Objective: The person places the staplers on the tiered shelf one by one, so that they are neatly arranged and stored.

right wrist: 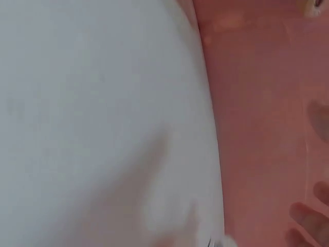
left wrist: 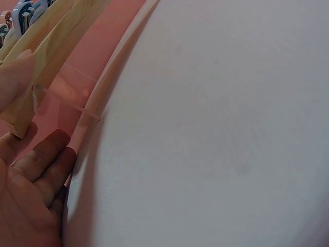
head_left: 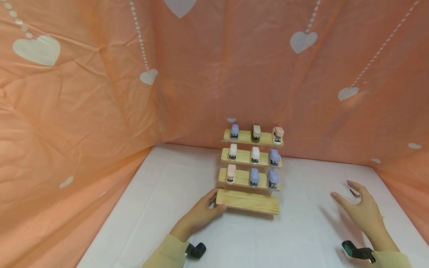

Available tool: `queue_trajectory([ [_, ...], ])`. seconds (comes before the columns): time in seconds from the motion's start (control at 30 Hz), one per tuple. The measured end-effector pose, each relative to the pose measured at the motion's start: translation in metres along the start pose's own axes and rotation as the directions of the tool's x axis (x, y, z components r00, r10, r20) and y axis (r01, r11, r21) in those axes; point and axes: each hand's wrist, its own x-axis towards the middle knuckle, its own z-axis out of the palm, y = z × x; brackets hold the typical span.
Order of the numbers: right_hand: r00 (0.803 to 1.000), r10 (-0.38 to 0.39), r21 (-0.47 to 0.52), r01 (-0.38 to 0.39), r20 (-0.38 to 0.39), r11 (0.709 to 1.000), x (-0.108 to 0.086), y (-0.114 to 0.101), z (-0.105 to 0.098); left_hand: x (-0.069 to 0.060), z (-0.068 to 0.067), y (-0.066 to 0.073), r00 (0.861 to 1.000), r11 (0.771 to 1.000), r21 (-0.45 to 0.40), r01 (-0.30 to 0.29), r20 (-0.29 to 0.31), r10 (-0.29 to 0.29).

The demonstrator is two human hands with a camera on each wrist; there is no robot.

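A tiered wooden display rack (head_left: pixel 248 201) stands on the table, its lowest plank bare. My left hand (head_left: pixel 202 210) pinches the left end of that plank between thumb and fingers; in the left wrist view the thumb (left wrist: pixel 18 77) lies against the wood. Mini staplers stand three to a plank on the upper tiers, among them a lilac stapler (head_left: pixel 254 177), a white stapler (head_left: pixel 255 155) and a pink stapler (head_left: pixel 231 173). Over at the right, my right hand (head_left: pixel 363 208) hovers with spread fingers beside another stapler (head_left: pixel 352 191), which is partly hidden behind it.
White cloth covers the table (head_left: pixel 315 234). An orange curtain (head_left: pixel 234 74) with white hearts hangs behind the rack and down both sides. Clear supports (left wrist: pixel 69 100) show beneath the plank. Something small and pale peeks out beside my right wrist, too hidden to identify.
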Motion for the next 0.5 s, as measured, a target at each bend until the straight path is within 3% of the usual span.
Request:
queue_trajectory([
  [0.23,0.985,0.163,-0.062,-0.166,-0.051,0.984,0.002,0.022,-0.019,0.000,0.001,-0.001,1.000,1.000,0.016,0.006,-0.009,-0.005],
  [0.5,0.931,0.362,-0.036,-0.364,-0.053,0.931,0.004,0.039,-0.025,0.001,0.000,0.000,1.000,1.000,-0.001,0.003,-0.006,-0.003],
])
